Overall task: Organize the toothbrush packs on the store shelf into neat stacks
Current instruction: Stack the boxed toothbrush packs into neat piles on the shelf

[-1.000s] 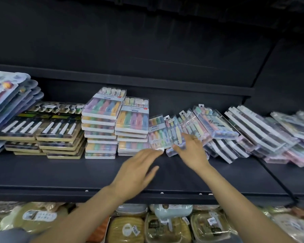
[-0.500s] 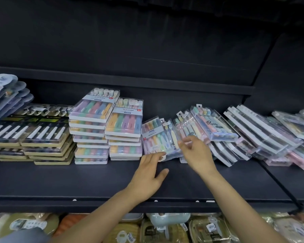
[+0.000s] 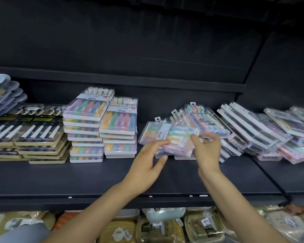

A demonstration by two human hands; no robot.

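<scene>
Both hands have closed on the pack (image 3: pixel 172 139) since 0.5 s ago: left hand (image 3: pixel 146 165) pinches its left end, right hand (image 3: pixel 207 151) grips its right end. It's a clear pack of pastel brushes, blurred, lifted off the shelf (image 3: pixel 95 179) mid-row, turned sideways.

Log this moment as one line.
left hand: holds clear pastel toothbrush pack | right hand: holds same pack | state: pack off black shelf

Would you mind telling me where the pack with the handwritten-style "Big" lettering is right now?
In the head view the "Big" pack sits right of centre on the dark shelf, leaning atop the tilted pile behind the right hand, just left of the white-edged packs.
</scene>
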